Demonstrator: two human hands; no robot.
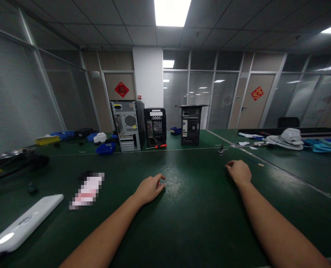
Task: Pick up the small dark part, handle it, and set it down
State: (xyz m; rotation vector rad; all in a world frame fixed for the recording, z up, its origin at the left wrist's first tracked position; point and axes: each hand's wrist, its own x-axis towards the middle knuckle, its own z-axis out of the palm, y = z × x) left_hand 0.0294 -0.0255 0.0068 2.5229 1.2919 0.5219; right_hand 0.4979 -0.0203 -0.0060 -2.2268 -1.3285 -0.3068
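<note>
Clock: ctr = bare spot btwn hands, 12 = straight ahead.

Green tbl under everything. Grey PC twr ~11; blk twr just R of it; third twr ~12, flat panel on top. L hand at 9, thumb & fingers apart, nothing seen in it. R hand at 3, fingers curled down; underside hidden, can't tell if gripping. Red-handled screwdriver ~11, at foot of blk twr. Sm. metal part ~1, just beyond R fingertips, not touching. Judged light, rigid, maybe slick, not fragile; est. best hold: pinch sides, thumb + forefinger.
</note>
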